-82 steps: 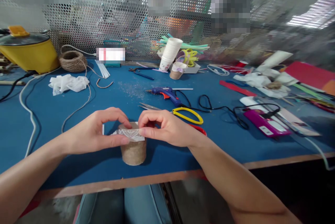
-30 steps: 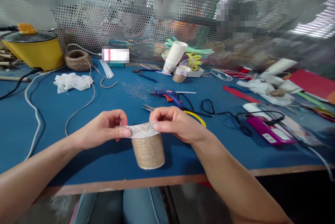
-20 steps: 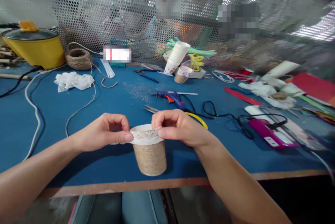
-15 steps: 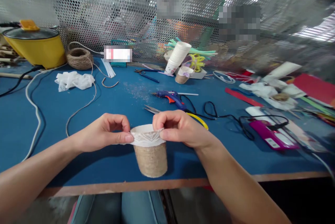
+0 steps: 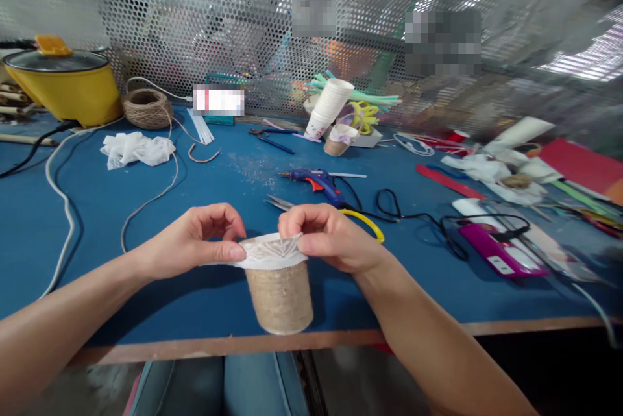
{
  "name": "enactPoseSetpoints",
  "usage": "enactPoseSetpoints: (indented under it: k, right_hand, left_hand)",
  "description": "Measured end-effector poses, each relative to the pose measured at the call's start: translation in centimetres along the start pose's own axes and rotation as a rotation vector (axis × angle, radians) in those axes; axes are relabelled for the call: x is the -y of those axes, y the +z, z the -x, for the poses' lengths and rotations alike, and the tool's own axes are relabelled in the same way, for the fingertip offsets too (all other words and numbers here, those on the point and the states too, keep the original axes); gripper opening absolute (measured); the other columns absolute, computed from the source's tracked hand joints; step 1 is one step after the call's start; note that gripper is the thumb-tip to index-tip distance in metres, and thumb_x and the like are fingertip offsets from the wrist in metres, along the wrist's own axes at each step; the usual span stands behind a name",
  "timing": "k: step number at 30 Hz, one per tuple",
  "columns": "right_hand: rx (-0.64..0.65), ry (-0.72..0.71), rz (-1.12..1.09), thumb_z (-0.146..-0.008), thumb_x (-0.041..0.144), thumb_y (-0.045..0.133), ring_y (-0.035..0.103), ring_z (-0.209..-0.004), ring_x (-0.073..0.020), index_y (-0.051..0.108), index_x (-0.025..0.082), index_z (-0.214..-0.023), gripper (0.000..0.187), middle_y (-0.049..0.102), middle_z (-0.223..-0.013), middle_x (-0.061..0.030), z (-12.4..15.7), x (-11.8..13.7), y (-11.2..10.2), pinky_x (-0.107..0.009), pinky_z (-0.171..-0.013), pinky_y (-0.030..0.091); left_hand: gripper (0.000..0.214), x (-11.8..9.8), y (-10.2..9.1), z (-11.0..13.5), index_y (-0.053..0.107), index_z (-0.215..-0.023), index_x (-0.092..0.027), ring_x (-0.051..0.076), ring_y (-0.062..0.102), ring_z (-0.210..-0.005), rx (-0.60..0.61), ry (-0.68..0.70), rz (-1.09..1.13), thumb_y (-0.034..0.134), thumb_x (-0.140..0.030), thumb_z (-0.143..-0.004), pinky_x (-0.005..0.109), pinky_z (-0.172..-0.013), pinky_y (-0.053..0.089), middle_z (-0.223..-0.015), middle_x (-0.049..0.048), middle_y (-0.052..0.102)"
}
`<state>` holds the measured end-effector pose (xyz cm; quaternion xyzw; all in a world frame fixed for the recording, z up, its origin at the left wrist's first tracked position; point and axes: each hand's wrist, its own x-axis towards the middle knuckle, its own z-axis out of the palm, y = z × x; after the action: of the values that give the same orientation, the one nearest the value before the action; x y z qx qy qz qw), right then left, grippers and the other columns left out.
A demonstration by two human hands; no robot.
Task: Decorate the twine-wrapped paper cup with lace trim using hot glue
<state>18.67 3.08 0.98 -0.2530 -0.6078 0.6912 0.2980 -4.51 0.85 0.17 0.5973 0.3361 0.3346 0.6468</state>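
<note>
A cup wrapped in tan twine (image 5: pixel 280 299) is near the table's front edge, tilted slightly toward me. Around its upper rim lies a white lace ribbon (image 5: pixel 272 254). My left hand (image 5: pixel 209 237) pinches the ribbon with thumb and fingers at the cup's left side. On the opposite side of the rim, my right hand (image 5: pixel 326 234) pinches the lace's upper edge. Just behind the right hand are scissors with yellow handles (image 5: pixel 365 221), partly hidden by it. A blue glue gun (image 5: pixel 318 183) lies farther back. The far side of the ribbon is hidden.
Crumpled white lace (image 5: pixel 137 148) and a twine roll (image 5: pixel 146 109) lie left, by a yellow pot (image 5: pixel 61 88). Pliers (image 5: pixel 272 140) and stacked paper cups (image 5: pixel 328 108) are at the back. A purple power strip (image 5: pixel 501 252) and a black cord (image 5: pixel 423 215) lie right.
The cup has tipped slightly, so the lace now covers more of its opening. My left fingers have lifted and spread a little from the thumb; the right hand keeps its pinch.
</note>
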Motion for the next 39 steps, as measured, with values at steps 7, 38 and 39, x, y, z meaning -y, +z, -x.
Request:
enactPoseSetpoints:
  k: [7, 38, 39]
  right_hand:
    - [0.007, 0.080, -0.149, -0.064, 0.033, 0.078, 0.041, -0.050, -0.0049, 0.059, 0.014, -0.066, 0.027, 0.054, -0.063, 0.0030, -0.4, -0.5, 0.2, -0.018, -0.045, 0.027]
    - [0.008, 0.020, -0.013, -0.070, 0.025, 0.069, 0.043, -0.053, -0.0053, 0.057, 0.015, -0.067, 0.016, 0.054, -0.066, 0.0031, -0.5, -0.7, 0.6, -0.019, -0.049, 0.031]
    - [-0.002, 0.009, 0.006, -0.070, 0.024, 0.068, 0.043, -0.053, -0.0055, 0.057, 0.015, -0.067, 0.015, 0.054, -0.066, 0.0030, -0.5, -0.7, 0.6, -0.019, -0.049, 0.032]
  left_hand:
    - [0.012, 0.0, -0.3, 0.1, 0.068, -0.071, -0.015, 0.014, 0.055, -0.076, 0.084, 0.121, -0.033, 0.072, -0.027, -0.073, 0.024, -0.065, 0.044, -0.085, 0.0034, 0.058]
    - [0.020, -0.7, -1.1, 0.2, 0.066, -0.069, -0.015, 0.014, 0.056, -0.073, 0.117, 0.155, -0.180, 0.069, -0.034, -0.076, 0.025, -0.068, 0.046, -0.082, 0.0037, 0.061]
    - [0.021, -0.6, -1.2, 0.2, 0.066, -0.069, -0.015, 0.014, 0.056, -0.074, 0.105, 0.160, -0.188, 0.069, -0.034, -0.077, 0.025, -0.068, 0.046, -0.083, 0.0039, 0.060]
